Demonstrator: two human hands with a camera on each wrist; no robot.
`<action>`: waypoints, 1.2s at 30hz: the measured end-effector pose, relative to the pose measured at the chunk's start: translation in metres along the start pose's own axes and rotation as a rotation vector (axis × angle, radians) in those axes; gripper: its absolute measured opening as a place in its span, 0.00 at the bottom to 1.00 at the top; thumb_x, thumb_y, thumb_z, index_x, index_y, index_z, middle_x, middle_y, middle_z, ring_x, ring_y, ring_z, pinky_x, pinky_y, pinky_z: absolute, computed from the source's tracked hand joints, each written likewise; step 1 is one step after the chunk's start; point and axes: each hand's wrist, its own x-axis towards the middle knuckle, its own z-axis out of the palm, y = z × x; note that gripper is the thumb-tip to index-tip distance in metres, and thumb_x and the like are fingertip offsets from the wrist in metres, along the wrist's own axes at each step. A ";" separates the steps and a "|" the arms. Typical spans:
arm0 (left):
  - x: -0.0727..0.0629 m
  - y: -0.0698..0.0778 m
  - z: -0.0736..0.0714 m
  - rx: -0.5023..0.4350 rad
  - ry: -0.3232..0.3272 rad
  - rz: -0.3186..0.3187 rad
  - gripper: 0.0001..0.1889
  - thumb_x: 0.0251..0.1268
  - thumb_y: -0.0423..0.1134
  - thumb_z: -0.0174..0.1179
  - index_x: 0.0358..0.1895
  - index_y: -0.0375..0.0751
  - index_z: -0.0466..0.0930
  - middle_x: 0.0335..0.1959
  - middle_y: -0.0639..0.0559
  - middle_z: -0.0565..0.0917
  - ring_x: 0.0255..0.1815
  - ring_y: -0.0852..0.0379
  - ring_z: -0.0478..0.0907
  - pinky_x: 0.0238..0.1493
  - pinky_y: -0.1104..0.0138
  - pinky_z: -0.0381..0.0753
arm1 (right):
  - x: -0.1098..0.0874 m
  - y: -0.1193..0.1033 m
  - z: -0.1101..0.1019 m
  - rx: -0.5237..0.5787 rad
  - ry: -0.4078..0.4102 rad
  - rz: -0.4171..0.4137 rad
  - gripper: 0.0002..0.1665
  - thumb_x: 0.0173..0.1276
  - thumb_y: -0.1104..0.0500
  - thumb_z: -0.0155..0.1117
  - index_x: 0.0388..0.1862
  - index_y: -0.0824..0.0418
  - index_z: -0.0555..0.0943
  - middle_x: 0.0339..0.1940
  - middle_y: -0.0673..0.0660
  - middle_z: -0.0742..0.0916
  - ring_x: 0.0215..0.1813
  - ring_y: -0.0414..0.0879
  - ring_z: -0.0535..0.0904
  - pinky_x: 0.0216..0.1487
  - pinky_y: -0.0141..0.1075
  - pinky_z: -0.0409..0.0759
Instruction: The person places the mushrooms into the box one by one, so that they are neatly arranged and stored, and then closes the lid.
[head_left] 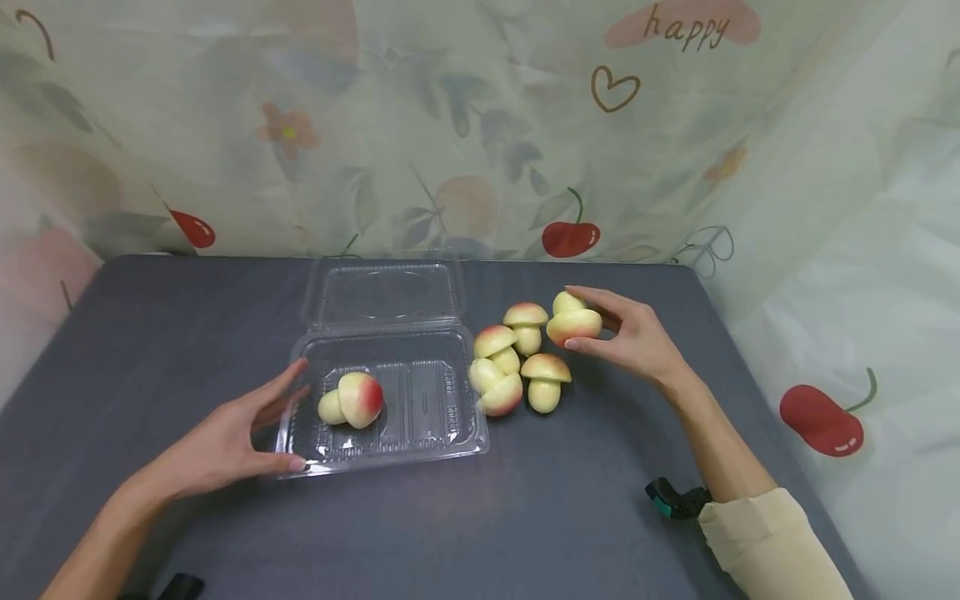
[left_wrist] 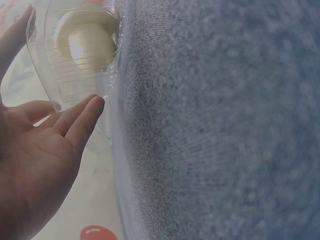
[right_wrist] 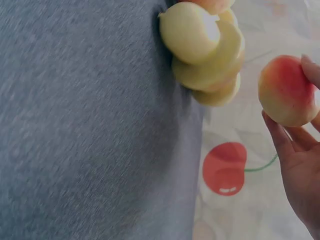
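Observation:
A clear plastic clamshell box (head_left: 423, 400) lies with its lid (head_left: 386, 296) folded back. Inside its left half one toy mushroom (head_left: 360, 400), cream with a red-flushed cap, lies on its side. My left hand (head_left: 232, 437) rests at the box's left end, thumb on the front rim, fingers extended by the left side; the left wrist view shows those fingers (left_wrist: 82, 122) nearly straight against the plastic. My right hand (head_left: 633, 333) pinches another toy mushroom (head_left: 574, 327) between thumb and fingers, cap down, beside the pile. In the right wrist view, this mushroom's red cap (right_wrist: 287, 92) faces the camera.
Several more toy mushrooms (head_left: 545, 379) lie clustered against the box's right side. They sit on a dark grey tabletop (head_left: 525, 517). A patterned curtain (head_left: 465, 125) hangs behind the table's far edge. A black wrist strap (head_left: 675, 500) shows on the right wrist.

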 end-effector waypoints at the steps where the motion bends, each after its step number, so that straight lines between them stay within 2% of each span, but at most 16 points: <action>1: 0.000 0.000 0.000 -0.003 0.001 0.002 0.62 0.50 0.57 0.75 0.81 0.46 0.41 0.78 0.39 0.56 0.70 0.42 0.67 0.57 0.83 0.67 | 0.000 -0.007 0.000 0.007 -0.007 -0.001 0.39 0.57 0.63 0.78 0.69 0.60 0.75 0.64 0.57 0.81 0.56 0.38 0.80 0.55 0.28 0.77; 4: 0.000 0.002 0.000 -0.004 -0.001 0.009 0.62 0.50 0.56 0.75 0.81 0.46 0.41 0.78 0.38 0.55 0.71 0.41 0.66 0.57 0.84 0.66 | 0.002 -0.013 0.002 0.019 -0.022 -0.012 0.39 0.57 0.63 0.78 0.69 0.59 0.75 0.65 0.58 0.80 0.58 0.38 0.79 0.57 0.31 0.77; 9: 0.001 0.002 0.000 -0.025 -0.014 -0.009 0.62 0.50 0.57 0.75 0.81 0.47 0.40 0.78 0.39 0.55 0.71 0.42 0.66 0.57 0.85 0.65 | 0.007 0.002 0.009 0.059 -0.032 -0.028 0.42 0.55 0.65 0.78 0.70 0.54 0.74 0.66 0.56 0.80 0.60 0.42 0.79 0.58 0.32 0.77; 14: 0.001 0.002 0.001 -0.048 -0.015 -0.013 0.62 0.50 0.56 0.75 0.81 0.46 0.41 0.79 0.40 0.53 0.72 0.41 0.64 0.57 0.84 0.64 | 0.010 0.012 0.016 0.094 -0.039 -0.057 0.43 0.55 0.64 0.79 0.70 0.53 0.75 0.66 0.53 0.80 0.60 0.40 0.80 0.58 0.32 0.77; 19: 0.001 0.003 0.001 -0.053 -0.014 -0.009 0.62 0.50 0.56 0.75 0.81 0.45 0.41 0.80 0.40 0.52 0.72 0.41 0.64 0.57 0.84 0.65 | 0.010 0.011 0.021 0.122 -0.062 -0.114 0.42 0.55 0.64 0.79 0.70 0.56 0.75 0.66 0.53 0.80 0.61 0.42 0.79 0.58 0.34 0.77; 23: 0.003 0.005 0.000 -0.047 -0.025 -0.015 0.63 0.49 0.58 0.75 0.81 0.45 0.41 0.79 0.39 0.53 0.72 0.41 0.64 0.57 0.84 0.65 | 0.010 0.007 0.027 0.152 -0.083 -0.130 0.42 0.55 0.64 0.79 0.70 0.55 0.75 0.66 0.54 0.80 0.62 0.44 0.79 0.59 0.36 0.77; 30: 0.003 0.006 -0.001 -0.036 -0.028 -0.017 0.63 0.48 0.59 0.75 0.81 0.43 0.41 0.79 0.39 0.53 0.72 0.41 0.64 0.57 0.84 0.64 | 0.014 0.002 0.046 0.173 -0.128 -0.167 0.42 0.56 0.62 0.79 0.70 0.55 0.74 0.69 0.51 0.77 0.64 0.45 0.76 0.61 0.37 0.76; 33: 0.004 0.006 -0.001 -0.032 -0.033 -0.020 0.63 0.48 0.59 0.75 0.81 0.43 0.41 0.79 0.39 0.53 0.73 0.41 0.64 0.59 0.81 0.67 | 0.015 -0.001 0.054 0.177 -0.136 -0.188 0.42 0.54 0.63 0.80 0.69 0.56 0.75 0.67 0.51 0.78 0.64 0.45 0.76 0.60 0.39 0.77; 36: 0.005 0.006 -0.001 -0.023 -0.040 -0.028 0.64 0.48 0.60 0.75 0.81 0.44 0.41 0.80 0.40 0.52 0.73 0.41 0.64 0.61 0.73 0.70 | 0.016 -0.006 0.061 0.179 -0.150 -0.212 0.42 0.53 0.65 0.80 0.68 0.59 0.75 0.66 0.54 0.79 0.63 0.46 0.76 0.60 0.39 0.77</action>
